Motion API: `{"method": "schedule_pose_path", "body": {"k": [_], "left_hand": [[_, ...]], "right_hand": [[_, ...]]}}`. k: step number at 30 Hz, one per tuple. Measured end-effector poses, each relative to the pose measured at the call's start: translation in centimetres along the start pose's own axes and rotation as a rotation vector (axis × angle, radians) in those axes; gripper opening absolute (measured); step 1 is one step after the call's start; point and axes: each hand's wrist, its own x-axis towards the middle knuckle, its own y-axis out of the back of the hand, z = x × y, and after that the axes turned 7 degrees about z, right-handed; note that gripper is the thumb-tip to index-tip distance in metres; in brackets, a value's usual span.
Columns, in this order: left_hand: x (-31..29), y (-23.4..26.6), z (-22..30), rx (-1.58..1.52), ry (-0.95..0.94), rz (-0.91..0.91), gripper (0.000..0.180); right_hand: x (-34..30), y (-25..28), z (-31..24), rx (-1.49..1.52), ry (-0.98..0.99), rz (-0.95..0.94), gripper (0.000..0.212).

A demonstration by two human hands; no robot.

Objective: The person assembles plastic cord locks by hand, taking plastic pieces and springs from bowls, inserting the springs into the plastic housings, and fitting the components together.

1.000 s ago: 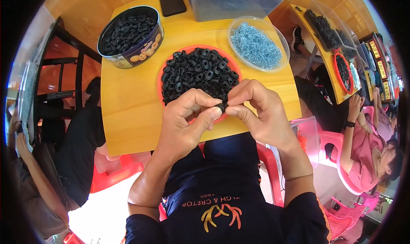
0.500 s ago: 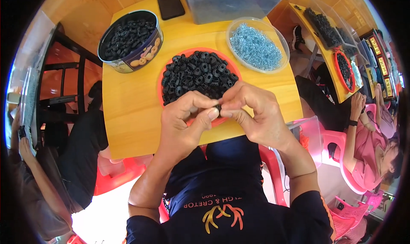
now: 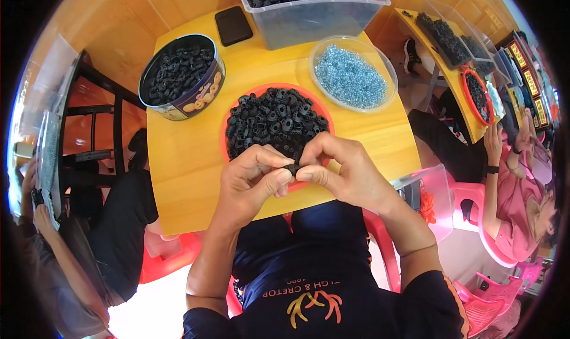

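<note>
Pinching 1 small black plastic piece [image 3: 292,168], left hand [image 3: 246,178] and right hand [image 3: 351,174] curl closed.

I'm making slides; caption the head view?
Left hand and right hand pinch a small black part by a heaped red bowl.

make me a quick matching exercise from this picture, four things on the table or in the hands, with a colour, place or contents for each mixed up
Things
1. small dark piece
2. patterned tin
3. clear round tub
4. bowl

Descriptions
a. orange-red rim
b. filled with shiny bluish parts
c. between the left hand and the right hand
d. on the left side of the table

Pairs: 1-c, 2-d, 3-b, 4-a
</note>
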Motion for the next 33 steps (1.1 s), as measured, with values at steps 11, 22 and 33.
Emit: {"method": "schedule_pose_path", "body": {"k": [11,22,33], "left_hand": [[-1.1,-0.1,0.8,0.088,0.041,-0.040,0.010],[0.3,-0.8,-0.3,0.014,0.037,0.095,0.011],[0.7,-0.8,0.5,0.063,-0.041,0.190,0.014]], "right_hand": [[-0.5,0.0,-0.6,-0.476,0.574,-0.049,0.017],[0.5,-0.2,-0.5,-0.505,0.501,0.029,0.017],[0.7,-0.1,0.9,-0.269,0.292,0.090,0.014]]}}
